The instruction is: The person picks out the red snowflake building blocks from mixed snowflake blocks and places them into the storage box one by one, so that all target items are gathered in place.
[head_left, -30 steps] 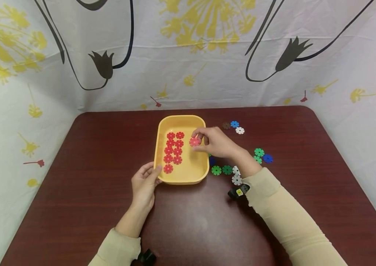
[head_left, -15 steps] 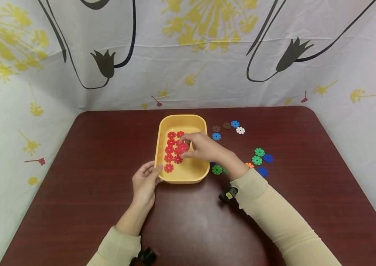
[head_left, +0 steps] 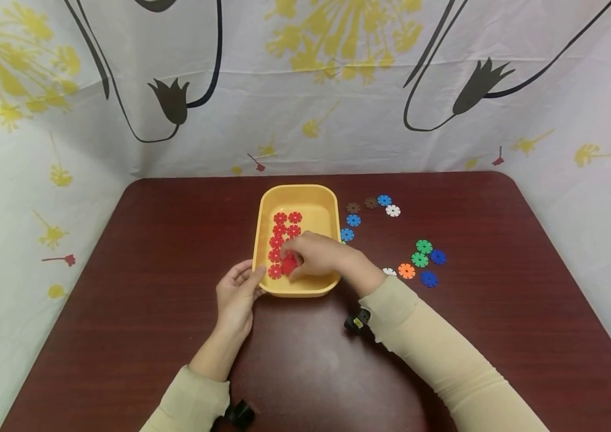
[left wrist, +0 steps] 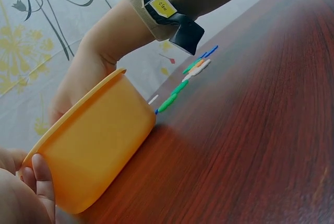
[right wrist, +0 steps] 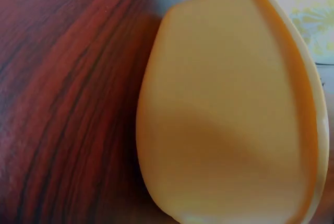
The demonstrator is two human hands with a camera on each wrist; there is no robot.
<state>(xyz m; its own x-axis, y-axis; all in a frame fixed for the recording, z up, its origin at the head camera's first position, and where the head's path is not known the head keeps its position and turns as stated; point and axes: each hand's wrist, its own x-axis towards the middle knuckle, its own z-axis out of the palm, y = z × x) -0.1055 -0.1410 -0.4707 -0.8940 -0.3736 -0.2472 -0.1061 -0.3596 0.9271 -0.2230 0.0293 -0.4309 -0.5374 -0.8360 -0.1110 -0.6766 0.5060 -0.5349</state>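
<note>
A yellow plastic tray (head_left: 313,284) stands on the table, its near-left rim held by my left hand (head_left: 238,294) with the thumb over the edge. Inside, red snowflake discs (head_left: 280,230) lie in two columns on the left side of the floor. My right hand (head_left: 316,255) reaches over the right rim and pinches another red snowflake disc (head_left: 289,264) low at the near end of the right column. The left wrist view shows the tray's outer wall (left wrist: 99,145) and the left fingers (left wrist: 43,179) against it. In the right wrist view the tray wall hides the right fingertips.
Right of the tray, loose snowflake discs lie on the dark red table (head_left: 175,240): brown (head_left: 372,203), light blue (head_left: 354,220), white (head_left: 393,210), green (head_left: 424,246), orange (head_left: 406,271) and dark blue (head_left: 429,279). The right forearm covers some. A patterned cloth (head_left: 305,132) hangs behind.
My right hand has carried the red snowflake disc leftward and toward the near end of the tray, down to the right column. The left hand keeps its grip on the rim.
</note>
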